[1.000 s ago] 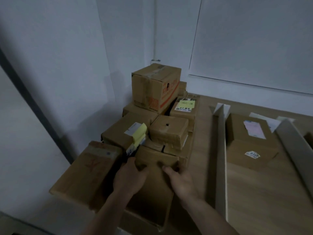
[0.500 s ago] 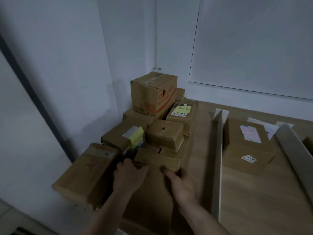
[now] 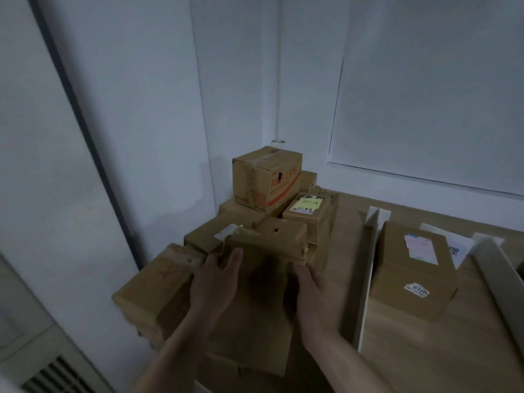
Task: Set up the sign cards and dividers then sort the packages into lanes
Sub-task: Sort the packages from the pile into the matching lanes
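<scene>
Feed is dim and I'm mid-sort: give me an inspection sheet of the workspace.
Surface: wooden table, bare at front right.
Job's things: stacked boxes at left; flat package under the hands; left divider; right divider; labelled box between them; sign card behind it.
Clutter: nothing seen.
Hands: left hand flat-fingered on the package, right hand at its right edge, grip blurred.
Cables: nothing seen.
Surroundings: white walls, vent lower left.

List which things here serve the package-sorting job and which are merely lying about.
Job: held package, piled packages, white divider, sorted package labelled 6166, sign card.
Lying about: vent grille, wall pipe, white wall panel.
</scene>
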The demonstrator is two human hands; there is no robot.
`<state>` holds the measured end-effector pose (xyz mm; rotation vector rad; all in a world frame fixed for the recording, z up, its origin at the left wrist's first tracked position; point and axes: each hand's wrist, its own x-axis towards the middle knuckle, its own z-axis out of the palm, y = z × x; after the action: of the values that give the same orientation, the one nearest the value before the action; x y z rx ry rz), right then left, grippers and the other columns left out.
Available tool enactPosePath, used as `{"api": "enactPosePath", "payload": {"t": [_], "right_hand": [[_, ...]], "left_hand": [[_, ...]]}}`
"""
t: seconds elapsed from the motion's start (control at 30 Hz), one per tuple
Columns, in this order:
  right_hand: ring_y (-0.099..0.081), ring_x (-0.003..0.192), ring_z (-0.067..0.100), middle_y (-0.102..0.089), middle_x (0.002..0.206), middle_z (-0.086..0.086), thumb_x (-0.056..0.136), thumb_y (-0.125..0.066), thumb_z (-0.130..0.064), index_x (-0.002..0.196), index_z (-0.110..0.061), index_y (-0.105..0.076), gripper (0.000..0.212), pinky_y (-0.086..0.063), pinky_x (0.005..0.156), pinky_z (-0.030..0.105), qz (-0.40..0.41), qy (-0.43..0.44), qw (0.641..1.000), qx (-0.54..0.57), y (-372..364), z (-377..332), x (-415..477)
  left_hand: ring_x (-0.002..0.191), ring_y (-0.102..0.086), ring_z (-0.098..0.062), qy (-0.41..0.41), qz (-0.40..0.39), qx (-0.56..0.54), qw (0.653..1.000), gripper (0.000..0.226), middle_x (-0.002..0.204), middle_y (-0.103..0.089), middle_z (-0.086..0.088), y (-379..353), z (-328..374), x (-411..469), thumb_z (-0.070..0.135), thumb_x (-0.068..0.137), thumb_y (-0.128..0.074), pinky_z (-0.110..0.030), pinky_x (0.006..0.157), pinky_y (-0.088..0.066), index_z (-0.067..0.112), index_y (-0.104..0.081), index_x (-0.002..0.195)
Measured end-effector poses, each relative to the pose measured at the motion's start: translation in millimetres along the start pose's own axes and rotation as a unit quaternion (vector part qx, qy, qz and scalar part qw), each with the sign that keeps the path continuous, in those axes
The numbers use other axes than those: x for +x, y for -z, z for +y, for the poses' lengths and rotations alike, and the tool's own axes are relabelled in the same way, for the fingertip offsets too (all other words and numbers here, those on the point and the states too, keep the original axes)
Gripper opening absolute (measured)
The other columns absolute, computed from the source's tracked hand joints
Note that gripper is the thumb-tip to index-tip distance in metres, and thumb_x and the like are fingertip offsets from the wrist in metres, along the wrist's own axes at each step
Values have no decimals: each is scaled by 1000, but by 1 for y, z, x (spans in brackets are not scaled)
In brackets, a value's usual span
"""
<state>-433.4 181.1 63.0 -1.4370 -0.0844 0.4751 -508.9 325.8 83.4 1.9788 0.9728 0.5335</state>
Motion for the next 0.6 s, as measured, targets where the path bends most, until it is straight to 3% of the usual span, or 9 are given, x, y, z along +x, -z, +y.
{"api": "enactPosePath", "payload": {"t": [0.1, 0.17, 0.23, 0.27, 0.33, 0.43, 0.5, 0.57, 0.6], "right_hand": [[-62, 108, 25, -68, 115, 2, 78, -61, -67, 113, -32, -64, 49, -48, 100, 52, 19, -3, 1000, 8, -1, -3, -10], [-61, 107, 27, -64, 115, 6, 83, -58, -67, 107, -29, -60, 44, -47, 100, 56, 27, 0, 999, 30, -4, -7, -18], [-59, 110, 27, -63, 117, 5, 75, -55, -74, 107, -34, -58, 51, -46, 102, 57, 42, -6, 998, 48, -8, -8, -22], [-59, 111, 27, -64, 118, 4, 70, -53, -78, 108, -37, -57, 56, -46, 103, 57, 51, -7, 997, 56, -11, -8, -24], [-59, 116, 25, -65, 123, 0, 62, -50, -90, 114, -43, -58, 71, -43, 106, 57, 69, -1, 996, 61, -16, -4, -25], [-57, 122, 20, -66, 128, -4, 59, -47, -97, 131, -38, -62, 94, -40, 111, 55, 74, 15, 995, 70, -26, 0, -32], [-60, 119, 18, -70, 123, -5, 65, -49, -92, 129, -35, -66, 88, -42, 110, 54, 76, 25, 994, 75, -33, -4, -40], [-63, 117, 19, -72, 119, -4, 64, -47, -89, 125, -34, -68, 85, -44, 108, 53, 95, 26, 992, 84, -38, -6, -47], [-64, 116, 20, -73, 119, -3, 61, -46, -88, 125, -34, -68, 87, -45, 107, 54, 104, 18, 991, 86, -39, -3, -47]], "left_hand": [[108, -62, -32, 36, 17, -66, 997, 64, 113, -66, -11, 4, -3, -3, 67, 93, -41, -44, 93, -50, 12, -62, 120], [95, -65, -31, 35, 12, -122, 992, 57, 102, -67, -12, 5, -4, -4, 63, 95, -40, -49, 87, -53, 14, -64, 111], [75, -61, -21, 30, 17, -143, 989, 48, 84, -63, -3, 9, -2, -7, 56, 99, -37, -42, 73, -50, 16, -64, 102], [76, -60, -17, 27, 19, -150, 988, 45, 84, -62, 1, 12, -3, -7, 53, 101, -36, -39, 75, -51, 19, -64, 104], [89, -64, -23, 49, 11, -222, 974, 42, 95, -66, -2, 18, -7, -9, 56, 101, -38, -47, 89, -52, 23, -64, 104], [105, -63, -38, 73, -13, -283, 956, 44, 104, -65, -6, 30, -18, -6, 65, 96, -40, -55, 97, -49, 29, -62, 103], [118, -59, -33, 60, -32, -298, 952, 47, 112, -61, 7, 37, -24, -4, 67, 95, -38, -57, 104, -46, 31, -63, 114], [126, -53, -26, 62, -49, -323, 943, 58, 124, -58, 8, 42, -30, -1, 66, 96, -38, -57, 108, -42, 26, -62, 129], [124, -54, -24, 67, -50, -330, 940, 56, 127, -60, 6, 45, -33, 0, 65, 97, -38, -57, 107, -43, 25, -66, 125]]}}
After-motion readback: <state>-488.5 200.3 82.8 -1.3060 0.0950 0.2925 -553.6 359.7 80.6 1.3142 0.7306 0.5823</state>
